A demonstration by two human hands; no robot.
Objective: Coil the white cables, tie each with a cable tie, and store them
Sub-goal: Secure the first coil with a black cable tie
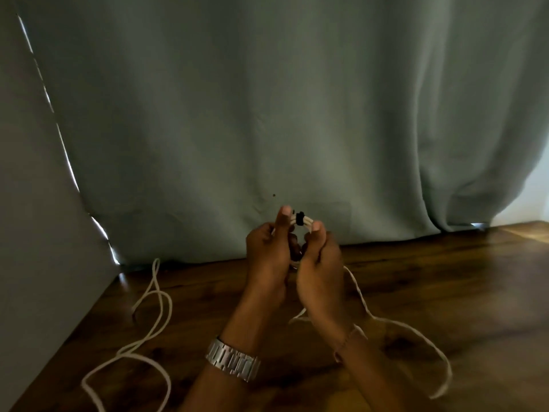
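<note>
Both hands raised in front of me, above the wooden table [445, 292]; between them a small coil of white cable [306, 220], several strands bunched together; a black cable tie [299, 218] wraps the top of the bunch. My left hand [267, 257] grips the coil from the left, thumb up and pressed against the strands just beside the tie; my right hand [319, 263] grips it from the right, thumb likewise on the strands; fingers of both curl round the coil, the lower part hidden behind them. A loose white cable [154, 322] lies in open loops on the table at left, near the grey wall [35, 233]; another loose cable [416, 331] trails over the table at right, running up behind my right hand; whether it joins the coil I cannot tell. Metal watch [233, 359] on my left wrist; thin band on the right wrist. Grey-green curtain [267, 99] hangs behind, its hem touching the table's far edge.
</note>
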